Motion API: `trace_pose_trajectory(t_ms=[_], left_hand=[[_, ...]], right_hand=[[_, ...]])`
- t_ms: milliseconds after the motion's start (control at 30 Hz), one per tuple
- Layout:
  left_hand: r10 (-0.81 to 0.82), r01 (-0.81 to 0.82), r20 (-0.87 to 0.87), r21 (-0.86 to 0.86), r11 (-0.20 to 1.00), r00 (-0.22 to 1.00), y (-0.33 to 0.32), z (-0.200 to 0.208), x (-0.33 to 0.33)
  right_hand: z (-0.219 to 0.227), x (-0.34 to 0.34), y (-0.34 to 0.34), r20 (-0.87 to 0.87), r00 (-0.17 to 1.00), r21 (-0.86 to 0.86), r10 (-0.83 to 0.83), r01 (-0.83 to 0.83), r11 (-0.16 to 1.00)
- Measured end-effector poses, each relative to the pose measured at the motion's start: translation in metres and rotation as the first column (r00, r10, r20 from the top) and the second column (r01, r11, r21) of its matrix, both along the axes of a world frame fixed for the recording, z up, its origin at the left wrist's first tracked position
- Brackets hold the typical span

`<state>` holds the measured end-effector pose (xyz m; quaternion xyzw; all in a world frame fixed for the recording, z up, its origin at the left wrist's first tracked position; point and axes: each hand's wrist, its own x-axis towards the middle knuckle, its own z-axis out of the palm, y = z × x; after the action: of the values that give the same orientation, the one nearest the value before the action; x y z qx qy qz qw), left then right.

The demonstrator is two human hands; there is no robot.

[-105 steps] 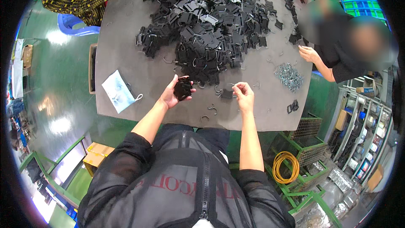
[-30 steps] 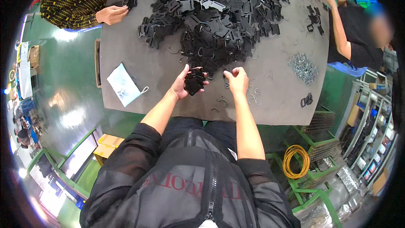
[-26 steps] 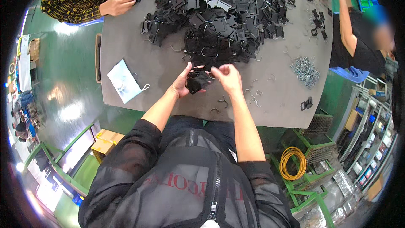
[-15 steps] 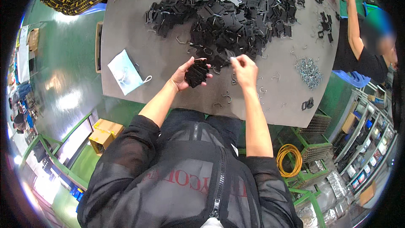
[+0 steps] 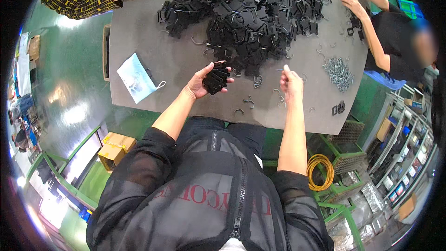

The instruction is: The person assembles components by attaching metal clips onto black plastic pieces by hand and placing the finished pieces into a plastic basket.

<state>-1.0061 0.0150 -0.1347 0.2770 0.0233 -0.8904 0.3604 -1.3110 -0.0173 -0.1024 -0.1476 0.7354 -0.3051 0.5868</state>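
Left hand (image 5: 200,80): fingers curled around a stack of black clips (image 5: 216,78), held just above the grey tabletop (image 5: 167,65) near its front edge. Right hand (image 5: 291,83): fingers pinched on a thin wire hook (image 5: 282,70), apart from the stack; best fitted by squaring the stack and guiding the hook in gently, beside the large clip pile (image 5: 251,14) and loose hooks (image 5: 248,102)

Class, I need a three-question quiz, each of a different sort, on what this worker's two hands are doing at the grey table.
1. True or false: the left hand holds a stack of black flat parts.
2. The right hand pinches: A) a face mask B) a small wire clip C) a yellow hose
3. Fill in: the face mask lies on the person's ____ side of the grey table.

Key: 1 true; 2 B; 3 left.
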Motion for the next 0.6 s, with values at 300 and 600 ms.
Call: trace_pose_trajectory(t_ms=[300, 600], left_hand=[[-0.011, 0.011, 0.020, -0.016, 1.000, 1.000, 0.004, 0.006, -0.001], [0.029, -0.030, 0.047, 0.029, 0.999, 0.998, 0.016, 0.004, 0.011]], right_hand=[[-0.031, 0.073, -0.015, -0.938, 0.138, 0.135, 0.319, -0.702, 0.700], [-0.020, 0.064, 0.011, -0.844, -0.016, 0.180, 0.537, -0.950, 0.254]])
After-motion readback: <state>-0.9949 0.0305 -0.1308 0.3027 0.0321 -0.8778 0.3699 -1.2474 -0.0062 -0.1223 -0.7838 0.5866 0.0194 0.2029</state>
